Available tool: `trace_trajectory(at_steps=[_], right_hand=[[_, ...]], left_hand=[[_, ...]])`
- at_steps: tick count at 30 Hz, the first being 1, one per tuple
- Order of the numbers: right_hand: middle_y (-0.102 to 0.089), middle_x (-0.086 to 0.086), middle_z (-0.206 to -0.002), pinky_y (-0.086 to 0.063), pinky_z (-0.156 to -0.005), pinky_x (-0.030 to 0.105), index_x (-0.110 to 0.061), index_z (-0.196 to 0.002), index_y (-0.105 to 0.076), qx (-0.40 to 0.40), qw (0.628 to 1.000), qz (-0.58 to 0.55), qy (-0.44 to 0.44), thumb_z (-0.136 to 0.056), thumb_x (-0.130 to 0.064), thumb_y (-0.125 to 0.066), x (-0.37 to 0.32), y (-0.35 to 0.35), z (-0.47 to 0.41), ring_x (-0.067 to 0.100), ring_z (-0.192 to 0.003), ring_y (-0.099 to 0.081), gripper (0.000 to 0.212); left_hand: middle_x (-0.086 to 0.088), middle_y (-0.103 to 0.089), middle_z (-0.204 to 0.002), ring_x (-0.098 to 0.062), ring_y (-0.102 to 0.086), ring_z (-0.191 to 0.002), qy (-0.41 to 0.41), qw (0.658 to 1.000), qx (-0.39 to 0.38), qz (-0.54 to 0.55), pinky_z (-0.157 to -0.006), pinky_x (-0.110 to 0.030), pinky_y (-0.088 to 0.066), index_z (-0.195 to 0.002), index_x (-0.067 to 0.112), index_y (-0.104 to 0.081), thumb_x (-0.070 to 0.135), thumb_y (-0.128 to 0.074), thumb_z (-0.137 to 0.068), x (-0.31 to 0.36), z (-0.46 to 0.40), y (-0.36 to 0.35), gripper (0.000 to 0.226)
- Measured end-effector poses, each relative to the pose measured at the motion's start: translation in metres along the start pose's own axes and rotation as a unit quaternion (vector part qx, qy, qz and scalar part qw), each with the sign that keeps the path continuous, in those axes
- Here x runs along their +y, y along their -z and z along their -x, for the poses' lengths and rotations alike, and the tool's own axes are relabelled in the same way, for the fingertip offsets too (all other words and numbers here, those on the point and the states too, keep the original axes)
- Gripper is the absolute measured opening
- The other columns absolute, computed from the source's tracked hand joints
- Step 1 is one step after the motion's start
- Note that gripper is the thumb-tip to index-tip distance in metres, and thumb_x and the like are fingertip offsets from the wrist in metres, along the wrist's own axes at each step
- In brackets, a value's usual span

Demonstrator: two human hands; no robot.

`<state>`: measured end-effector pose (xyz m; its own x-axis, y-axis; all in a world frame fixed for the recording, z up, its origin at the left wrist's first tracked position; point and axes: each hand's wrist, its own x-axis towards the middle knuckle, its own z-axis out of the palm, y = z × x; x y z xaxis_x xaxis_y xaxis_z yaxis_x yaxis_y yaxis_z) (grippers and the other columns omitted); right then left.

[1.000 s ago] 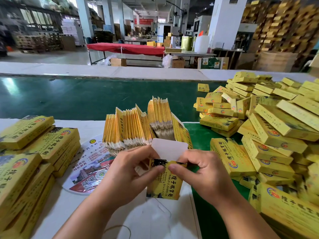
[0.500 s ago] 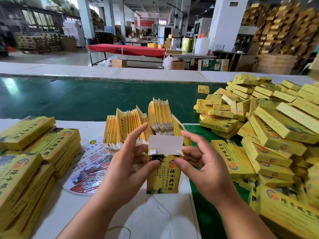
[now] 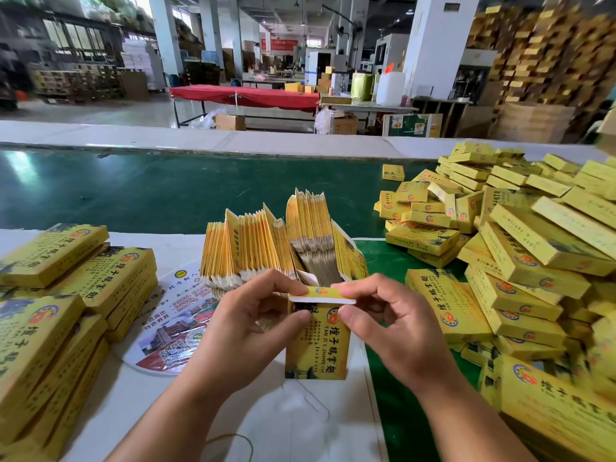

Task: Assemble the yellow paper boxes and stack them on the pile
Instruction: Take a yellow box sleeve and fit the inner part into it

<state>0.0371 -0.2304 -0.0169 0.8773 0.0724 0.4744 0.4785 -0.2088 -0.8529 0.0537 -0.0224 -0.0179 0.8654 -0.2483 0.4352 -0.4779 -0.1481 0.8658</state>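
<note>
On your left lie the stacked flat yellow paper boxes [image 3: 76,278]. Your left hand [image 3: 253,331] pinches the upright yellow paper box [image 3: 316,345] at its top left corner. Half a second ago the white top flap [image 3: 321,296] stood straight up; now it is folded down over the opening, so I judge the closing is almost finished and only the tuck remains. The box is in the middle, above the white table sheet [image 3: 300,425], its long axis vertical, the flap end pointing up and away from you. Your right hand [image 3: 390,328] pinches the flap and the right corner. The pile of finished yellow boxes [image 3: 533,248] waits at the right.
</note>
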Motion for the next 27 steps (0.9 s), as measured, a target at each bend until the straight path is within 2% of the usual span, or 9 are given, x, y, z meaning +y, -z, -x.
trace_trajectory(at_steps=[3,6,9,12,15,18,21,24,27], right_hand=[[-0.076,-0.001,-0.101,-0.059,-0.077,0.05,-0.024,-0.095,-0.073,0.007,1.0,-0.009,-0.003,-0.081,-0.038,-0.072,0.0,-0.001,-0.001,0.023,-0.088,-0.073,0.021],[-0.076,-0.004,-0.102,-0.06,-0.077,0.047,-0.023,-0.093,-0.072,0.001,1.0,-0.008,-0.011,-0.081,-0.029,-0.074,0.0,-0.001,-0.001,0.021,-0.089,-0.073,0.014],[-0.074,-0.008,-0.099,-0.061,-0.074,0.036,-0.026,-0.089,-0.069,-0.001,1.0,0.008,0.0,-0.08,-0.021,-0.073,-0.001,-0.001,-0.001,0.016,-0.085,-0.072,0.011],[-0.072,-0.008,-0.093,-0.06,-0.069,0.035,-0.026,-0.087,-0.067,0.004,1.0,0.022,0.011,-0.081,-0.02,-0.072,-0.003,-0.003,-0.001,0.016,-0.078,-0.07,0.011],[-0.071,-0.013,-0.091,-0.057,-0.062,0.023,-0.025,-0.082,-0.065,0.031,0.997,0.055,0.038,-0.08,-0.019,-0.072,-0.005,-0.008,0.002,0.009,-0.072,-0.068,0.01],[-0.071,-0.013,-0.088,-0.057,-0.061,0.021,-0.023,-0.078,-0.063,0.092,0.993,0.048,0.057,-0.079,-0.014,-0.073,-0.006,-0.014,0.003,0.007,-0.069,-0.068,0.013],[-0.07,-0.012,-0.086,-0.052,-0.059,0.013,-0.014,-0.078,-0.062,0.119,0.99,0.032,0.073,-0.081,-0.005,-0.074,-0.008,-0.018,0.005,0.002,-0.067,-0.069,0.015],[-0.07,-0.006,-0.078,-0.051,-0.054,0.013,-0.007,-0.072,-0.06,0.099,0.994,0.005,0.043,-0.082,-0.006,-0.075,-0.009,-0.022,0.008,0.004,-0.062,-0.069,0.018],[-0.072,-0.005,-0.077,-0.055,-0.056,0.018,-0.018,-0.083,-0.068,0.082,0.997,-0.014,0.008,-0.083,-0.016,-0.075,-0.012,-0.024,0.008,0.007,-0.065,-0.07,0.007]], left_hand=[[-0.004,-0.072,-0.097,-0.029,-0.07,-0.086,0.011,1.0,0.017,0.022,-0.075,-0.059,-0.054,-0.092,0.024,-0.068,0.042,-0.068,-0.078,0.003,0.0,-0.002,0.023],[-0.004,-0.072,-0.097,-0.029,-0.07,-0.086,0.019,0.999,0.025,0.022,-0.076,-0.058,-0.054,-0.091,0.025,-0.068,0.041,-0.066,-0.078,0.005,0.0,-0.003,0.021],[-0.008,-0.072,-0.09,-0.031,-0.07,-0.084,0.019,1.0,0.021,0.003,-0.073,-0.057,-0.055,-0.093,0.024,-0.066,0.038,-0.066,-0.079,0.006,0.0,-0.003,0.019],[-0.008,-0.071,-0.088,-0.03,-0.069,-0.083,0.023,0.999,0.025,-0.006,-0.071,-0.056,-0.056,-0.094,0.024,-0.065,0.027,-0.068,-0.082,0.007,0.001,-0.005,0.012],[0.004,-0.072,-0.094,-0.019,-0.07,-0.083,0.012,0.998,0.057,-0.039,-0.073,-0.043,-0.059,-0.101,0.031,-0.062,0.017,-0.07,-0.085,0.009,0.004,-0.012,0.023],[0.02,-0.069,-0.095,-0.002,-0.067,-0.085,-0.001,0.985,0.094,-0.144,-0.071,-0.027,-0.057,-0.113,0.036,-0.054,0.041,-0.074,-0.076,0.014,0.008,-0.021,0.043],[0.033,-0.055,-0.094,0.018,-0.052,-0.091,-0.021,0.963,0.064,-0.261,-0.074,-0.002,-0.041,-0.115,0.042,-0.042,0.067,-0.071,-0.061,0.021,0.013,-0.029,0.066],[0.028,-0.049,-0.102,0.008,-0.048,-0.093,-0.012,0.944,0.052,-0.325,-0.074,-0.007,-0.036,-0.123,0.036,-0.044,0.071,-0.066,-0.056,0.024,0.015,-0.031,0.079],[0.023,-0.052,-0.103,0.001,-0.051,-0.092,-0.02,0.933,0.041,-0.356,-0.071,-0.011,-0.036,-0.124,0.034,-0.045,0.063,-0.066,-0.057,0.027,0.014,-0.031,0.076]])
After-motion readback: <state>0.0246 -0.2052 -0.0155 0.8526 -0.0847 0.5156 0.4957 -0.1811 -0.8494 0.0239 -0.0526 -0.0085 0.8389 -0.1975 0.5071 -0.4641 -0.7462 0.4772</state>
